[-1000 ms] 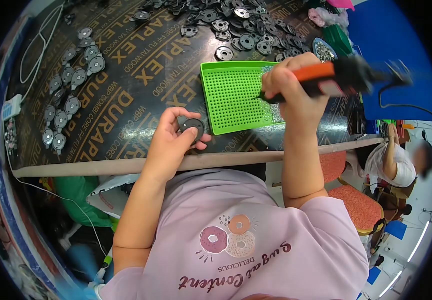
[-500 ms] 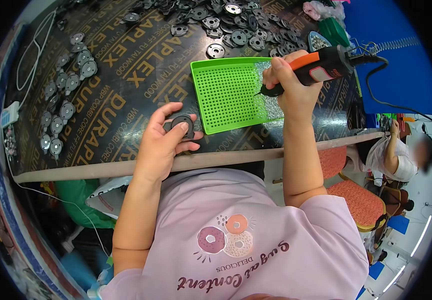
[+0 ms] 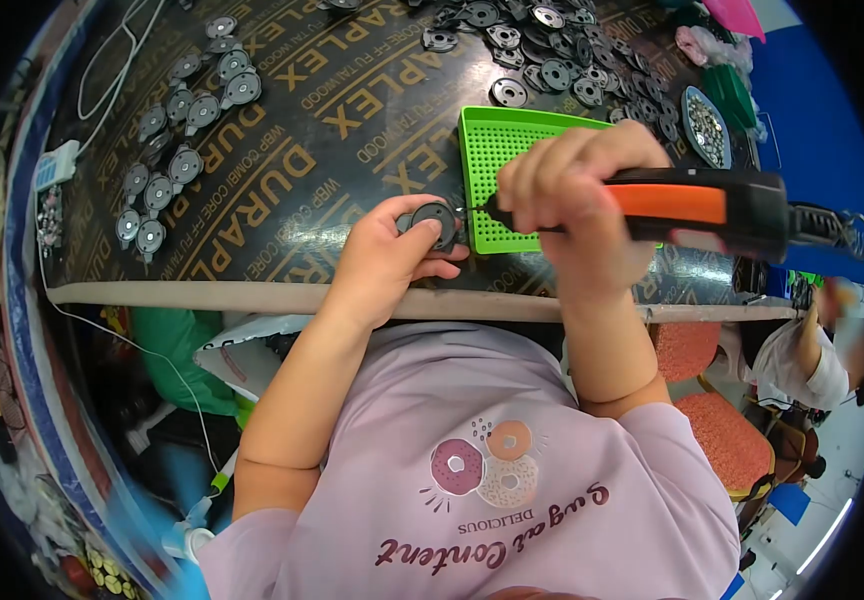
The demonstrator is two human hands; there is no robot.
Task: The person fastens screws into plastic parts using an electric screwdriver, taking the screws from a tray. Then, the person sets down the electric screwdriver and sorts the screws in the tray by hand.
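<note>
My left hand (image 3: 384, 258) holds a round black part (image 3: 434, 226) over the table's front area, its thumb on the disc and its fingers around the edge. My right hand (image 3: 587, 200) is wrapped round a black and orange electric screwdriver (image 3: 697, 203), which lies almost level. Its narrow tip points left and reaches the right side of the black part; whether they touch is not clear. Under and behind my right hand is a green perforated tray (image 3: 489, 160), whose right portion is mostly hidden by the hand and tool.
Many black round parts (image 3: 555, 74) are heaped at the back. More assembled discs (image 3: 204, 110) stand in rows at the left. A bowl of small metal pieces (image 3: 706, 128) is at the back right. White cable (image 3: 92, 130) runs along the left. Another person (image 3: 802, 360) sits at the far right.
The screwdriver has swung from over the tray's right portion to the left, its tip now beside the black part. The view has shifted, so the table's things appear farther right.
</note>
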